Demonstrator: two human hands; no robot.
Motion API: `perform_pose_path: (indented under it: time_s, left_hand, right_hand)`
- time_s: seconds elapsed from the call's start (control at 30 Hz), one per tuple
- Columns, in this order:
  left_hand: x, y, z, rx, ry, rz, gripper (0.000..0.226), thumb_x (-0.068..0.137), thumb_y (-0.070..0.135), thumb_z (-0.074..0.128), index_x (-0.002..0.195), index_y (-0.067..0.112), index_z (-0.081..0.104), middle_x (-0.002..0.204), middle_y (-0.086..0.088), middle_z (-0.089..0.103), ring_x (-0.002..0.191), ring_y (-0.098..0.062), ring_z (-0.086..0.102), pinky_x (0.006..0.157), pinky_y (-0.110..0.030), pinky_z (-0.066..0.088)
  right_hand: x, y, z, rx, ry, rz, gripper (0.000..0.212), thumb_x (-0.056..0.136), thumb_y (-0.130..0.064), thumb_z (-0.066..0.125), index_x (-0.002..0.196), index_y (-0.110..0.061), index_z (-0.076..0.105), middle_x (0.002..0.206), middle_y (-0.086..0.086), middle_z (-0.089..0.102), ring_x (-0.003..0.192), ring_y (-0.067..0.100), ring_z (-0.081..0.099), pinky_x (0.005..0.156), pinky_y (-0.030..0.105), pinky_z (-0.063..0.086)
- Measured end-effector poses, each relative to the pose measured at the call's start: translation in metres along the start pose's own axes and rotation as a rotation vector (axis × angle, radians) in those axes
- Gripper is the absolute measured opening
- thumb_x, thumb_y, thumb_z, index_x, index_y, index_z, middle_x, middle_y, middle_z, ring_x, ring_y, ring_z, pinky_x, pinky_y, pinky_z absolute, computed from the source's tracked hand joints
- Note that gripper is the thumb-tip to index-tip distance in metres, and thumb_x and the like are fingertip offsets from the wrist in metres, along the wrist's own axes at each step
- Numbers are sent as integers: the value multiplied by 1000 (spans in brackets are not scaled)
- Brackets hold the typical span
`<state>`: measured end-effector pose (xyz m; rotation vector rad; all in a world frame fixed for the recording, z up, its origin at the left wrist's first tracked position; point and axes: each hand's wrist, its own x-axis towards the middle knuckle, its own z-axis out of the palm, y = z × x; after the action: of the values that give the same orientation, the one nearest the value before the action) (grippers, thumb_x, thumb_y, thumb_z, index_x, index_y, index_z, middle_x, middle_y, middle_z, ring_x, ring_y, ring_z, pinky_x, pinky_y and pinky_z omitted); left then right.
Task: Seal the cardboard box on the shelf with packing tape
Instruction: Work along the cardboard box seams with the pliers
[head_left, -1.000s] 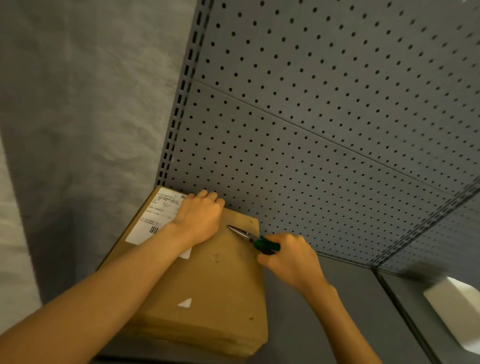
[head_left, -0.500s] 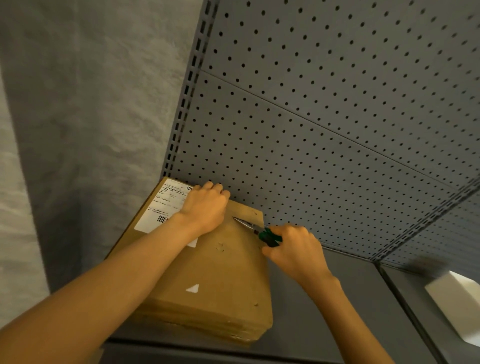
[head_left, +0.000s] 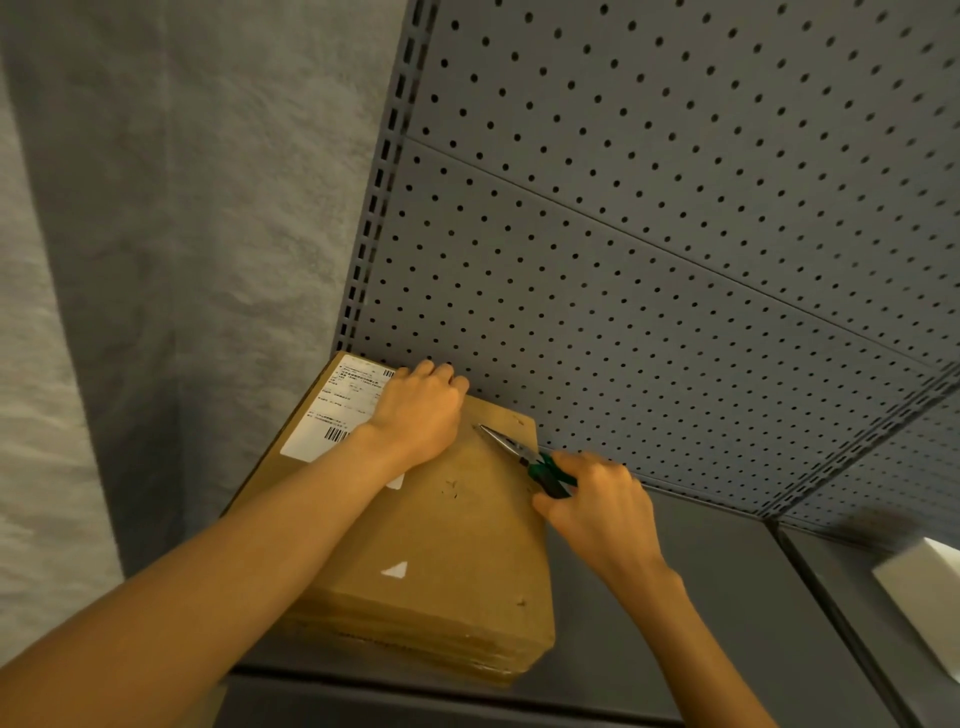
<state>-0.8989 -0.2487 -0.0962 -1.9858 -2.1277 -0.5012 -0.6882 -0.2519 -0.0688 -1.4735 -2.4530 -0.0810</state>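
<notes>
While the person leans in over the shelf, this is how it stands:
Box: the cardboard box (head_left: 441, 545) lies flat at the shelf's (head_left: 701, 597) back left corner, against the pegboard (head_left: 623, 260).
Left hand (head_left: 415, 415): knuckles up on the box's far edge, fingers curled over it, partly covering the shipping label (head_left: 337, 410).
Right hand (head_left: 597, 509): fingers wrapped round the green handles of the scissors (head_left: 524, 457), blades closed, tips over the box top.
Progress: no tape roll in sight; whether tape already lies on the seam, I cannot tell. Cutting looks to be the step in hand, I'd judge.
Since earlier: hands and scissors barely shifted; only the view drifted slightly.
Elsewhere: a white box (head_left: 924, 603) sits toward the shelf's right edge.
</notes>
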Motion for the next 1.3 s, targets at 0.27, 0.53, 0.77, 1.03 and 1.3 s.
perform_pose_path:
  time_s: [0.27, 0.53, 0.77, 1.03, 1.3]
  left_hand:
    - [1, 0, 1, -5, 5, -4, 30, 95, 14, 40, 123, 11, 51, 124, -7, 54, 116, -25, 48, 93, -38, 41]
    - [-1, 1, 0, -28, -2, -13, 31, 96, 19, 38, 123, 13, 51, 125, -5, 53, 117, -24, 46, 94, -37, 39]
    - [-2, 1, -2, -36, -24, -22, 28, 95, 16, 39, 119, 13, 54, 122, -5, 54, 114, -24, 47, 93, -37, 40]
    - [3, 37, -14, -126, 1, 156, 25, 96, 18, 40, 116, 14, 56, 119, -4, 55, 110, -24, 47, 88, -38, 43]
    - [7, 148, -42, -136, 127, 475, 27, 97, 23, 42, 119, 13, 56, 121, -2, 56, 113, -22, 48, 90, -35, 42]
  right_hand:
    - [0, 3, 3, 28, 0, 8, 19, 75, -34, 62, 91, -22, 64, 77, -4, 57, 67, 16, 53, 51, 24, 36]
    - [-1, 6, 1, 148, 4, 74, 12, 73, -33, 64, 75, -22, 61, 66, -3, 55, 59, 15, 51, 49, 25, 34]
    - [-13, 12, -11, 262, 62, 191, 15, 72, -25, 66, 64, -18, 55, 52, 1, 49, 47, 16, 41, 45, 24, 30]
    - [-55, 28, -35, 189, 133, 339, 7, 75, -26, 66, 72, -21, 61, 55, -1, 52, 56, 24, 52, 49, 29, 37]
    - [-114, 84, -88, 137, 287, 497, 14, 76, -31, 68, 87, -22, 69, 63, -2, 58, 58, 21, 56, 50, 31, 44]
